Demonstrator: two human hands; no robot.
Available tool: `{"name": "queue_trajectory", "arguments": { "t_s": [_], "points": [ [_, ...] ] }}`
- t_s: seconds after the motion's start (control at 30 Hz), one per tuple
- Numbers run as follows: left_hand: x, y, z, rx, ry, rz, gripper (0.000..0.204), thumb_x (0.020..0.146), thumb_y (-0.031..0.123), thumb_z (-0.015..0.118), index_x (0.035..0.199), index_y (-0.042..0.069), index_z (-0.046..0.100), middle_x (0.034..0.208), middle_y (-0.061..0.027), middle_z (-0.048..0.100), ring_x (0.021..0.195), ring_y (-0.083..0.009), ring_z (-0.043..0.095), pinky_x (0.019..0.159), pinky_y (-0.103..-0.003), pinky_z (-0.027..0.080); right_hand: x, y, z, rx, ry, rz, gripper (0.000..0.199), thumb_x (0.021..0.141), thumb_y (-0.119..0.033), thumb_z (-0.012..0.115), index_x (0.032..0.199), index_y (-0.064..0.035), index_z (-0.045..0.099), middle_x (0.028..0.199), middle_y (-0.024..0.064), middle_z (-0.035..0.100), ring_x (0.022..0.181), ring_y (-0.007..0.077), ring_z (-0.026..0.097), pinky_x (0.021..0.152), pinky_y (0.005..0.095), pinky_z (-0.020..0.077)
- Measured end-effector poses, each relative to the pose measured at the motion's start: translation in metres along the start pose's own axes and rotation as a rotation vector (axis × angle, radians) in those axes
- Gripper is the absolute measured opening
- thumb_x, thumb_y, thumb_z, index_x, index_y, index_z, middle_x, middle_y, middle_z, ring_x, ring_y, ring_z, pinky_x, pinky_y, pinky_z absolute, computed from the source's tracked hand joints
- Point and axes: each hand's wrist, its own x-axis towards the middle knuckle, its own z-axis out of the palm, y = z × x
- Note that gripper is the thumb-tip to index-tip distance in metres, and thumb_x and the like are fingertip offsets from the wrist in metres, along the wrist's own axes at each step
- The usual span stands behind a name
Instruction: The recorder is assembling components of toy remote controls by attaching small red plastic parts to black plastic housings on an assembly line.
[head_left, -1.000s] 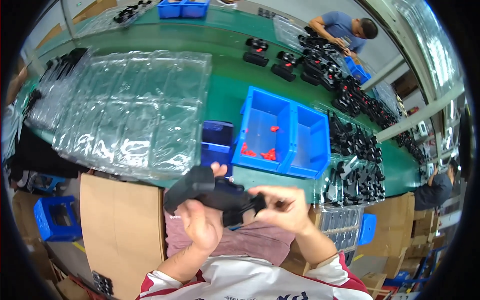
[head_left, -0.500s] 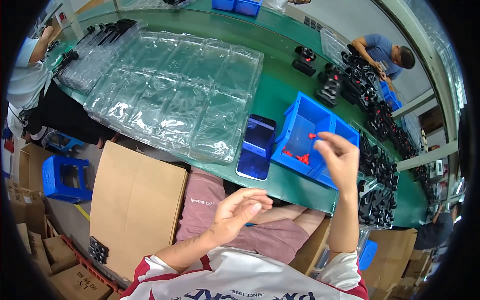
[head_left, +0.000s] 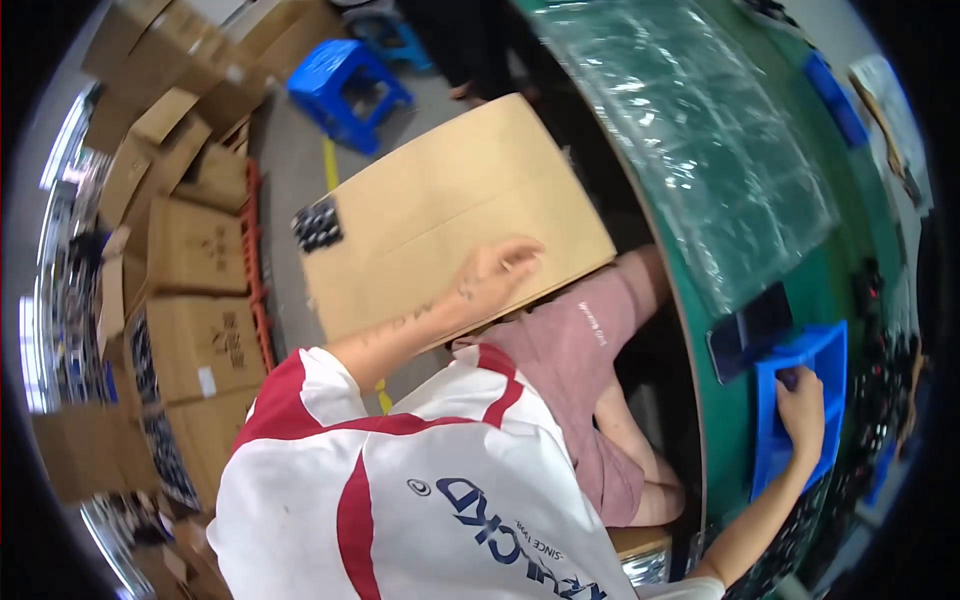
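two hands, both well apart from each other. your left hand (head_left: 497,275) lies on the big cardboard box (head_left: 440,215), near its lower right corner, fingers loosely curled and spread a little, gripping nothing you can see. a small stack of black parts (head_left: 318,224) sits at the box's left edge, well away from that hand. your right hand (head_left: 803,410) is down inside the blue bin (head_left: 830,355) on the green table (head_left: 722,440), far to the right of the box; its fingers point into the bin and are bent, but whether they have closed on anything cannot be told. a dark tray (head_left: 750,332) lies touching the bin's left side. clear blister trays (head_left: 690,130) cover the table beyond the box. a blue stool (head_left: 347,80) stands on the floor above the box.
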Motion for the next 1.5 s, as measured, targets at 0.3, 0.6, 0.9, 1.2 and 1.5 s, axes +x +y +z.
{"name": "queue_trajectory", "arguments": {
  "t_s": [0.3,0.6,0.9,1.2,1.5],
  "points": [
    [-0.055,-0.139,-0.23,0.975,0.802,-0.209,0.031,0.081,0.019,0.062,0.108,0.003,0.065,0.1,-0.0152,0.065,0.091,-0.0345,0.059,0.085,-0.038,0.048,0.013,0.002,0.003,-0.059,-0.101,-0.059,0.016,0.075,-0.003,0.061,0.083,0.0109,0.063,0.07,0.0153,0.065,0.059,0.0253,0.056,0.062,0.034,0.0489],
    [-0.045,-0.186,-0.286,0.824,0.865,-0.244,0.047,0.081,0.034,0.068,0.118,0.005,0.064,0.119,-0.018,0.058,0.107,-0.0359,0.056,0.094,-0.039,0.046,0.0,-0.001,0.01,-0.02,0.036,-0.121,0.013,0.074,-0.001,0.06,0.078,0.0112,0.062,0.067,0.0132,0.063,0.057,0.0223,0.054,0.06,0.0333,0.0486],
    [0.001,-0.154,-0.163,0.6,0.5,0.046,0.036,0.079,0.021,0.071,0.111,0.003,0.068,0.13,-0.019,0.055,0.114,-0.0364,0.054,0.101,-0.038,0.042,0.004,-0.005,0.01,-0.034,-0.084,-0.056,0.01,0.072,0.0,0.061,0.073,0.01,0.063,0.069,0.0159,0.064,0.056,0.0273,0.055,0.062,0.0358,0.0496],
    [0.01,0.01,-0.061,-0.345,0.154,0.037,0.036,0.091,0.018,0.062,0.121,-0.001,0.059,0.125,-0.0172,0.057,0.106,-0.0292,0.06,0.095,-0.04,0.048,0.0,-0.008,0.001,-0.216,-0.037,-0.056,0.013,0.066,-0.001,0.063,0.076,0.0061,0.067,0.069,0.015,0.064,0.06,0.0298,0.058,0.065,0.037,0.0495],
    [-0.011,0.061,0.075,-0.84,-0.761,0.028,0.049,0.093,0.025,0.052,0.13,-0.006,0.043,0.112,-0.0269,0.057,0.077,-0.0277,0.064,0.067,-0.032,0.051,-0.01,-0.009,-0.013,0.084,0.17,-0.106,0.012,0.072,0.004,0.057,0.082,0.0028,0.063,0.074,0.0079,0.06,0.068,0.0189,0.055,0.069,0.029,0.0479]
  ]
}}
